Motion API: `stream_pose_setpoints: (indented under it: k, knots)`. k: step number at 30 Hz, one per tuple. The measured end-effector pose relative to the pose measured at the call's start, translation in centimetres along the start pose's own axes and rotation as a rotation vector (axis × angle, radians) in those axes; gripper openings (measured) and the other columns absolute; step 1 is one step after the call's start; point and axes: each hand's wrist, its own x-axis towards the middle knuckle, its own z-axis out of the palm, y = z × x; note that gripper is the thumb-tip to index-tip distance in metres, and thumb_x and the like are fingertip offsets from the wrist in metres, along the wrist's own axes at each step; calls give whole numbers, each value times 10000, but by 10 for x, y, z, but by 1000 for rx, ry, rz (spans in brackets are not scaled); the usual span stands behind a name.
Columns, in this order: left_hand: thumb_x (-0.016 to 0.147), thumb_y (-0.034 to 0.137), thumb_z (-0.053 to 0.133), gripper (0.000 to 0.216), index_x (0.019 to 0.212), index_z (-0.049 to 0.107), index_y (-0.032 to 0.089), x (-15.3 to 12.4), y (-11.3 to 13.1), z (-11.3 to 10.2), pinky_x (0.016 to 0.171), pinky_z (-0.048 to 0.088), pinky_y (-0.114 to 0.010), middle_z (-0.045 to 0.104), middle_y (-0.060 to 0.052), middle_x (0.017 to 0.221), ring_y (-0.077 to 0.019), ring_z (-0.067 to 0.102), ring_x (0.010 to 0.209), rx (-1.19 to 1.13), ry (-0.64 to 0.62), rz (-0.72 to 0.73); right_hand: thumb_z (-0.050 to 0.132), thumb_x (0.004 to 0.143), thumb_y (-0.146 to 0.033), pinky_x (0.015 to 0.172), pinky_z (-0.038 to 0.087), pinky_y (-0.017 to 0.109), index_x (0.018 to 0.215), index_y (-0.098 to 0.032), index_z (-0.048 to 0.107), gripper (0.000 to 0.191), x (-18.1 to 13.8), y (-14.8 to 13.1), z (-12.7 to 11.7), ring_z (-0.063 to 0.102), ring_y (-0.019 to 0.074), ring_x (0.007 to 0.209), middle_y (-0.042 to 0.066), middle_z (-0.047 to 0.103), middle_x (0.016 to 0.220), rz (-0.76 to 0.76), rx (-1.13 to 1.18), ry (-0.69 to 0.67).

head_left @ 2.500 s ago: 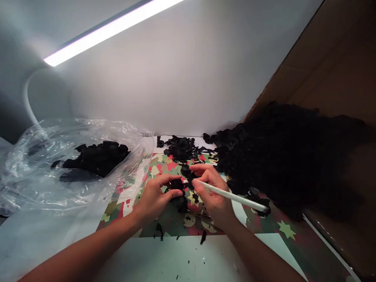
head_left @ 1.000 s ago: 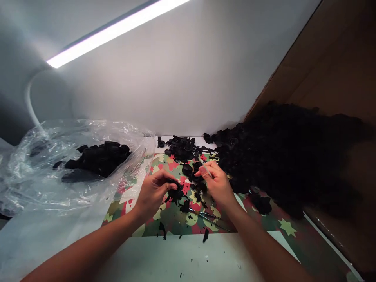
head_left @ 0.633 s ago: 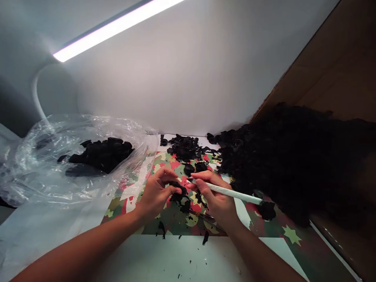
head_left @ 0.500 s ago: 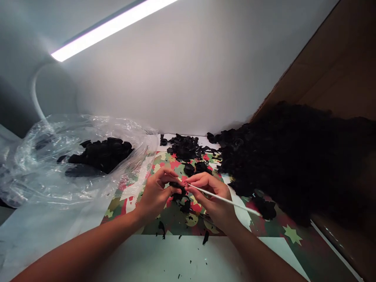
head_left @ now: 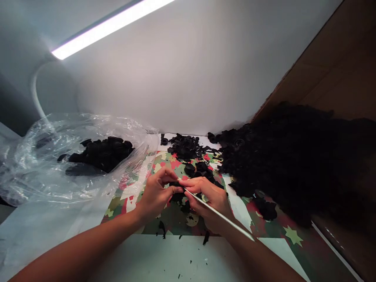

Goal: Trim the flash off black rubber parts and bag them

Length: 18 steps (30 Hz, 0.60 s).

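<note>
My left hand is closed on a small black rubber-like piece, pinched between thumb and fingers and partly covered by them. In my right hand is a thin white stick, gripped near its far end. The stick slants down to the right, across my wrist. Its tip meets the black piece between my two hands; the exact contact is hidden by fingers. Under the hands, dark scraps lie on a patterned red-and-green sheet.
A clear plastic bag at left holds black pieces. On the right, a big black heap spills from a cardboard box. Black trimmings lie at the back. A lit lamp hangs above.
My right hand has moved left, closer to the left hand. The stick now slants more steeply, with its tip at the black piece. My left hand stays nearly in place.
</note>
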Motion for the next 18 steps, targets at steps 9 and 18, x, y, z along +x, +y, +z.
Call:
stream_pose_setpoints:
  k: [9, 18]
  knots:
    - [729, 202, 828, 284, 828, 562, 198, 2, 4, 4, 670, 525, -239, 715, 16, 754, -155, 686, 730, -15, -4, -102, 452, 1052, -228, 887, 506, 395, 1039, -238, 696, 245, 1, -1, 14, 694, 221, 955, 69, 774, 1070, 15, -268, 25]
    - [719, 141, 807, 283, 835, 557, 203, -6, 14, 8, 626, 515, -222, 677, 30, 704, -138, 659, 679, -25, -64, -96, 450, 1038, -217, 879, 465, 395, 958, -206, 652, 218, 3, 11, 8, 683, 248, 943, 103, 760, 1029, 96, -377, 49]
